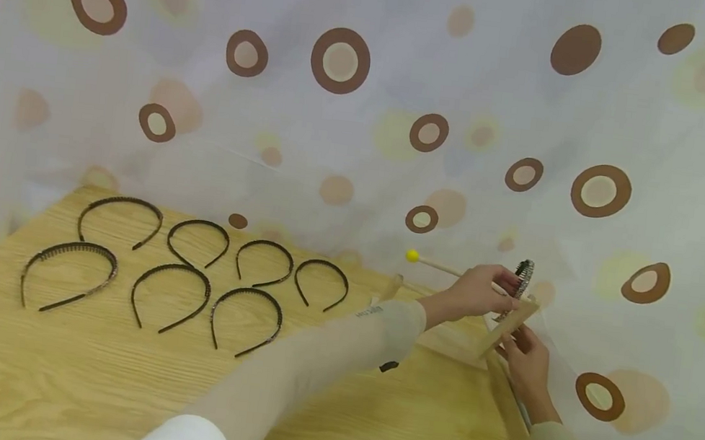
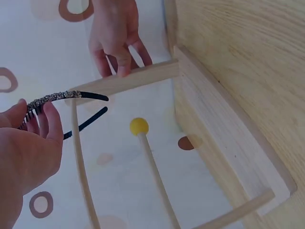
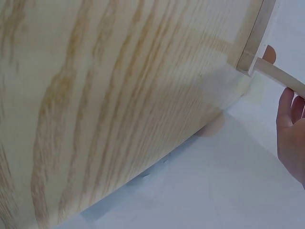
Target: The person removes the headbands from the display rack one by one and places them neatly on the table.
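A dark toothed headband with a sparkly beaded outer side is pinched by my left hand. Its two tips point across the long upper rod of a wooden rack, and the beaded arm overlaps the rod's end in the left wrist view. The rack's upright post leans at a slant in the head view. My right hand grips this post from the wall side, thumb and fingers at its edges. Another rod ends in a yellow ball. The rack's flat base board shows beside the table.
Several dark headbands lie spread in two rows on the left of the wooden table. A white sheet with brown circles hangs close behind the table and along its right edge, near the rack.
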Motion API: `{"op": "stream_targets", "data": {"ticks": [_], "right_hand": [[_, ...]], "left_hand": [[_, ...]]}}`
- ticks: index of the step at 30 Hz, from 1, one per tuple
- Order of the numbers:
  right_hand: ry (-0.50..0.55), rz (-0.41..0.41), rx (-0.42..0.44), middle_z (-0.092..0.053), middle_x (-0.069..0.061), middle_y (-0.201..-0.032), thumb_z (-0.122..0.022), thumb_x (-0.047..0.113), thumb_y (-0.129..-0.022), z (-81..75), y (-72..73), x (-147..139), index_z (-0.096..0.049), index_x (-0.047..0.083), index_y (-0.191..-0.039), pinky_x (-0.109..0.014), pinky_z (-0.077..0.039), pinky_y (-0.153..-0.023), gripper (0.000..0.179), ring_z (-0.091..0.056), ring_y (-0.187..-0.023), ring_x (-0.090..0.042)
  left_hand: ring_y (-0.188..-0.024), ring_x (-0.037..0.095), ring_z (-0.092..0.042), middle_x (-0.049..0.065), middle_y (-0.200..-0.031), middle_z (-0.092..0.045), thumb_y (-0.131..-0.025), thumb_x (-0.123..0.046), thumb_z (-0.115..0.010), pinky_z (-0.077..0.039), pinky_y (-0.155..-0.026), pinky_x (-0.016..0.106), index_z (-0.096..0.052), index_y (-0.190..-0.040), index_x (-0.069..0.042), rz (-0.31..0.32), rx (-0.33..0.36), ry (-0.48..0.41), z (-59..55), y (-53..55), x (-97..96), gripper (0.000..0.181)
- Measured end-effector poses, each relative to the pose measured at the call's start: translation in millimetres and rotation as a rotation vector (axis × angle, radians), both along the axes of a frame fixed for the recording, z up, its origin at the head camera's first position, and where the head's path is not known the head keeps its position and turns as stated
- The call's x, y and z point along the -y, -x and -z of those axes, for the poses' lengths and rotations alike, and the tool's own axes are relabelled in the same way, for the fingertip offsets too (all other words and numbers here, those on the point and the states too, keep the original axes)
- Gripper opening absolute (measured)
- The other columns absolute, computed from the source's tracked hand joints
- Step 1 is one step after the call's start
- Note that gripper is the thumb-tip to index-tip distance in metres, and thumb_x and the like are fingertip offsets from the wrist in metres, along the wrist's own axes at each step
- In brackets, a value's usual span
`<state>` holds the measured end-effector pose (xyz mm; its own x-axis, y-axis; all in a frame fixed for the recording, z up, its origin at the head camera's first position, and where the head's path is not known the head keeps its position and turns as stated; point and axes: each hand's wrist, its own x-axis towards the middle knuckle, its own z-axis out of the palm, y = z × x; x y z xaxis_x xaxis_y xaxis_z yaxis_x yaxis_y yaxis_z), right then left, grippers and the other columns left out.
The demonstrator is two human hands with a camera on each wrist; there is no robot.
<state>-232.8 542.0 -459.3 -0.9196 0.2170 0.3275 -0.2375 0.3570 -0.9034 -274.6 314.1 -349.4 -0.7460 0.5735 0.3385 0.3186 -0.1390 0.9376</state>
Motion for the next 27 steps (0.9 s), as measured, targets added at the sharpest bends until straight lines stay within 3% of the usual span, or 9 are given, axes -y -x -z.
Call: {"op": "stream_targets", "data": {"ticks": [4,6,10,13,17,21,27], "right_hand": [[-0.009,0.0,0.024,-0.042,-0.036,-0.144,-0.056,0.005,-0.105,2.4,-0.7,-0.2,-0.032,-0.012,-0.153,-0.036,-0.054,-0.09,0.056,-0.063,-0.107,-0.006],[-0.048,0.002,0.038,-0.036,-0.039,-0.147,-0.054,0.007,-0.106,3.4,-0.3,-2.3,-0.029,-0.011,-0.154,-0.032,-0.055,-0.089,0.057,-0.063,-0.107,-0.002],[-0.051,0.004,0.034,-0.034,-0.041,-0.148,-0.053,0.006,-0.107,4.6,2.7,-6.3,-0.028,-0.012,-0.154,-0.029,-0.055,-0.087,0.057,-0.063,-0.104,0.0],[-0.026,-0.001,0.013,-0.043,-0.036,-0.142,-0.055,0.003,-0.105,5.3,6.2,-6.7,-0.03,-0.014,-0.152,-0.03,-0.055,-0.087,0.056,-0.064,-0.102,-0.001],[-0.011,0.001,-0.02,-0.058,-0.015,-0.126,-0.056,0.0,-0.104,5.6,9.0,-3.4,-0.033,-0.017,-0.15,-0.03,-0.056,-0.084,0.054,-0.066,-0.098,-0.002],[0.014,0.022,-0.033,-0.061,-0.002,-0.117,-0.056,-0.002,-0.103,4.7,8.7,1.2,-0.034,-0.017,-0.149,-0.029,-0.057,-0.082,0.053,-0.067,-0.095,-0.001],[-0.041,0.064,-0.001,-0.058,-0.012,-0.124,-0.054,0.002,-0.105,3.6,6.5,3.4,-0.032,-0.015,-0.151,-0.026,-0.056,-0.081,0.054,-0.064,-0.093,0.003]], "left_hand": [[-0.08,0.001,-0.065,-0.007,-0.098,-0.066,-0.093,-0.011,-0.077,-0.053,-0.067,0.019,-0.066,-0.126,-0.01,-0.045,-0.103,0.071,-2.4,5.7,18.9,0.034],[-0.08,0.001,-0.065,-0.006,-0.1,-0.066,-0.094,-0.012,-0.076,-0.052,-0.068,0.018,-0.065,-0.127,-0.009,-0.059,-0.156,0.091,-4.5,9.1,28.1,0.035],[-0.081,0.0,-0.065,-0.005,-0.101,-0.067,-0.096,-0.012,-0.074,-0.051,-0.071,0.015,-0.064,-0.128,-0.006,-0.099,-0.232,0.1,-10.5,17.6,47.3,0.034],[-0.081,-0.001,-0.065,-0.004,-0.102,-0.068,-0.096,-0.011,-0.074,-0.05,-0.072,0.014,-0.063,-0.127,-0.005,-0.146,-0.251,0.09,-15.7,24.7,64.1,0.034],[-0.081,0.003,-0.065,-0.001,-0.102,-0.066,-0.096,-0.01,-0.073,-0.053,-0.071,0.017,-0.062,-0.129,-0.003,-0.18,-0.2,0.036,-21.7,31.1,90.1,0.035],[-0.081,0.008,-0.069,0.002,-0.105,-0.064,-0.098,-0.008,-0.071,-0.056,-0.072,0.022,-0.06,-0.134,0.0,-0.167,-0.111,-0.039,-26.2,34.7,114.0,0.039],[-0.083,0.015,-0.072,0.004,-0.105,-0.065,-0.097,-0.007,-0.071,-0.058,-0.074,0.025,-0.059,-0.137,0.0,-0.168,0.002,-0.098,-33.8,36.9,144.8,0.041]]}}
